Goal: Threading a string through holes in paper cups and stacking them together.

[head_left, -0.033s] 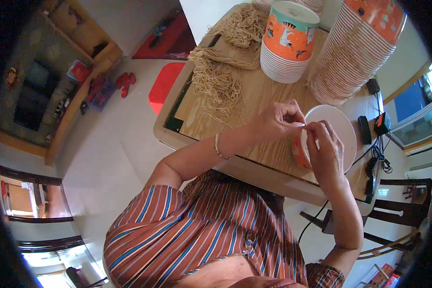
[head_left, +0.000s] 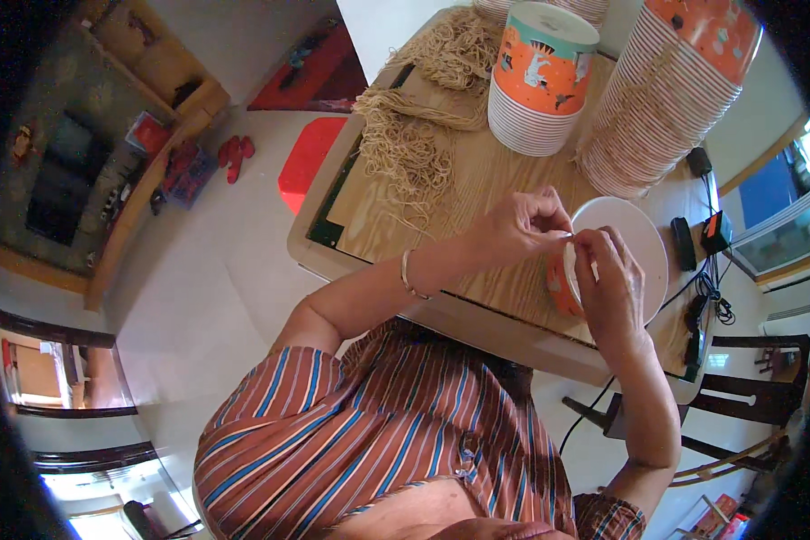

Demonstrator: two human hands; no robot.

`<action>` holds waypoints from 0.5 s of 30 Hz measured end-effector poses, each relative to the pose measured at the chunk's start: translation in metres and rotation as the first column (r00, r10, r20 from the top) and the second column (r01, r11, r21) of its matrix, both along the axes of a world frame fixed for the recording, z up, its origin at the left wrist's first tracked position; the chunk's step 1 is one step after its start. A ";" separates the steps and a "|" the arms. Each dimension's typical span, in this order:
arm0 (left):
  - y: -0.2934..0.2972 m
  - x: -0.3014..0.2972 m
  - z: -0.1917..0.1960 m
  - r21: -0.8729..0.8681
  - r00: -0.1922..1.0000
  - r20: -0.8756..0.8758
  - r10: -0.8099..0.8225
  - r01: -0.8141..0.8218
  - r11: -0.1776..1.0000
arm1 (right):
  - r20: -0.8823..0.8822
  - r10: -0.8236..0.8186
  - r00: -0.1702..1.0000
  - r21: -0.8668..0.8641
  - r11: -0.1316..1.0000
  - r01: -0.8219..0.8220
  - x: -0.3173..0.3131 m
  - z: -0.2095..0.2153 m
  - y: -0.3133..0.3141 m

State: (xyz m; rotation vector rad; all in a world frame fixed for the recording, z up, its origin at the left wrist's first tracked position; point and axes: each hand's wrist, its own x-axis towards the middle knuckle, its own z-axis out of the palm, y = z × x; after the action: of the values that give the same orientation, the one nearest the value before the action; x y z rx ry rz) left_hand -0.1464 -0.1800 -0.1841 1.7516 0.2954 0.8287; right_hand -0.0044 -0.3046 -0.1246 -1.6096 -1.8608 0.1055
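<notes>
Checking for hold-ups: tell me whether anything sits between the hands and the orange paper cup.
Nothing does. The left hand and right hand both touch the orange paper cup at its rim, above the wooden table; the cup stacks stand farther back.

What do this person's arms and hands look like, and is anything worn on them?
Both hands are bare, with no gloves. The left hand has a thin bangle round its wrist. The right hand shows no jewellery that I can make out. The forearms are uncovered; short sleeves of a striped shirt, rust-orange with blue and pale lines, end near the elbows.
</notes>
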 end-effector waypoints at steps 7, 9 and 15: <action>-0.006 -0.007 0.015 0.214 0.997 -0.051 0.052 -0.040 0.976 | 0.001 -0.022 1.000 0.033 0.999 0.022 -0.004 -0.001 -0.001; -0.010 -0.008 0.018 0.224 0.993 -0.064 0.096 -0.080 0.971 | 0.017 -0.043 0.999 0.029 0.999 0.042 -0.004 -0.006 -0.001; -0.010 -0.010 0.018 0.440 0.985 -0.089 0.151 -0.097 0.893 | 0.103 -0.074 0.992 0.051 0.996 0.069 -0.004 -0.012 0.000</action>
State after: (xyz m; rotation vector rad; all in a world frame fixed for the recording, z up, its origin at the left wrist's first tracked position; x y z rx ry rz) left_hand -0.1560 -0.1897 -0.1662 2.2269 0.3224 0.9331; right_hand -0.0087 -0.3049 -0.1362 -1.6751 -1.8671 -0.0552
